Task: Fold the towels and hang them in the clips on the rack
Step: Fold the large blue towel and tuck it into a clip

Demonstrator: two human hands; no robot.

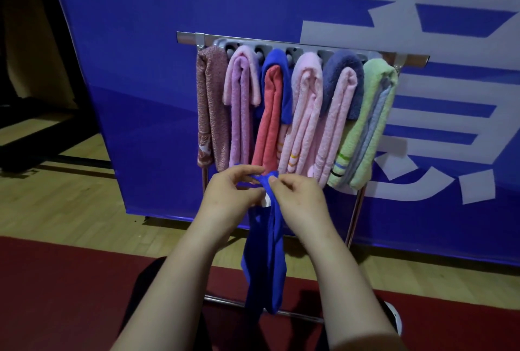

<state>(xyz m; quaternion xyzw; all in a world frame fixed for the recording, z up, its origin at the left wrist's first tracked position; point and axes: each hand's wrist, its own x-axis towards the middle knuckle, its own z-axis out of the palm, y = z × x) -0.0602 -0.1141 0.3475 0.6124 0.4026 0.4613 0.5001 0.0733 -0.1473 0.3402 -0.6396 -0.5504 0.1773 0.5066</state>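
My left hand point(232, 191) and right hand point(299, 197) sit close together, each pinching the top edge of a royal-blue towel point(266, 263). The towel hangs bunched between my forearms, in front of the rack point(410, 57). Folded towels fill the grey clip strip point(292, 52) above.

Fluffy terry-cloth towels point(306, 114) on a shiny metal rack point(356, 207), before a smooth blue banner point(157, 69), matt wooden floor point(56, 204).
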